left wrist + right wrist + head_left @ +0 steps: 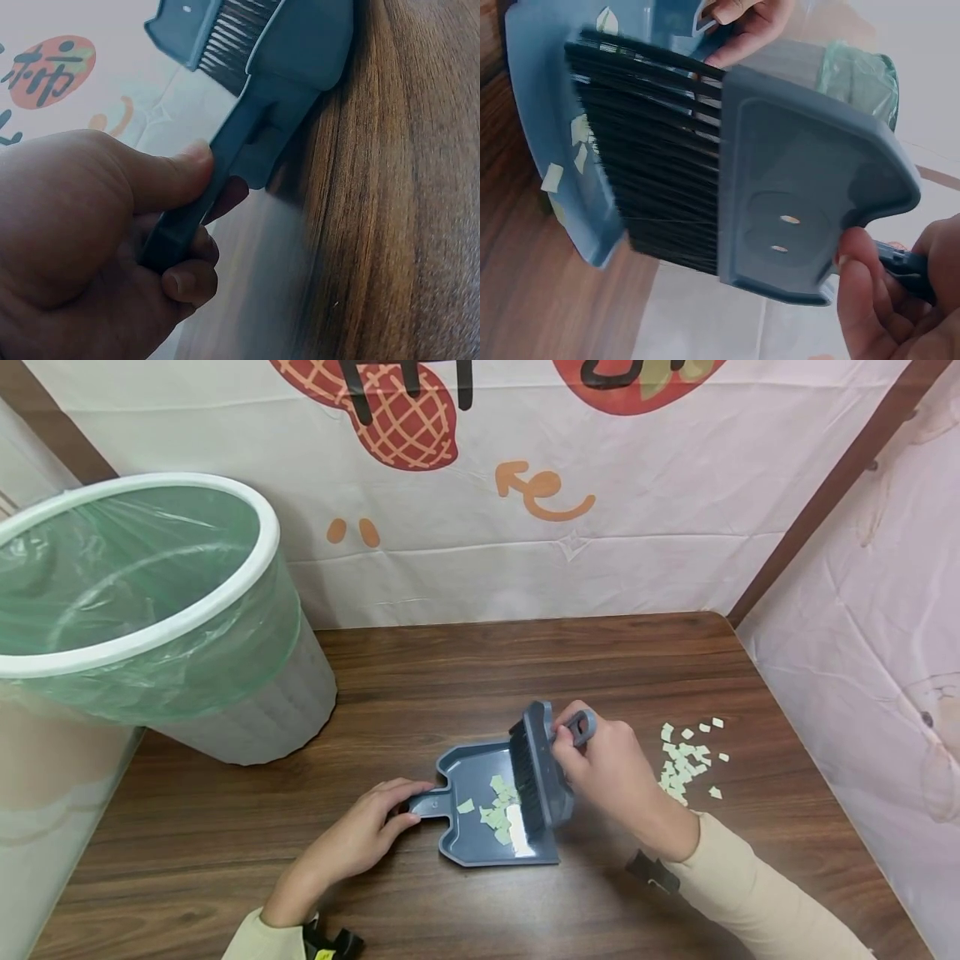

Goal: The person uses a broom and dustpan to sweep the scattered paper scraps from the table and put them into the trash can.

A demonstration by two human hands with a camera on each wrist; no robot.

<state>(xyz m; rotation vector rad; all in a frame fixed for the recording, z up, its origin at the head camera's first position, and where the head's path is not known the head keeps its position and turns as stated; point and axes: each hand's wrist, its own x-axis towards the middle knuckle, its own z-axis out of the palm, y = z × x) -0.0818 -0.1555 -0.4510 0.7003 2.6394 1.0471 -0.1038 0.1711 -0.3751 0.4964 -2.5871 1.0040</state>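
A blue-grey dustpan (472, 842) lies on the wooden table with several pale green paper scraps (497, 814) in its tray. My left hand (367, 828) grips the dustpan's handle, thumb on one side and fingers curled round the other, as the left wrist view shows. My right hand (609, 768) holds a matching hand brush (553, 777) by its handle. The brush's black bristles (652, 150) hang over the dustpan's open front edge, facing the scraps. More paper scraps (686, 758) lie in a loose pile on the table, to the right of my right hand.
A tall grey bin (262, 710) with a white rim and a green plastic liner (187, 685) stands at the table's back left. A printed cloth (465, 577) hangs behind the table (420, 677), and more cloth (862, 610) borders its right side.
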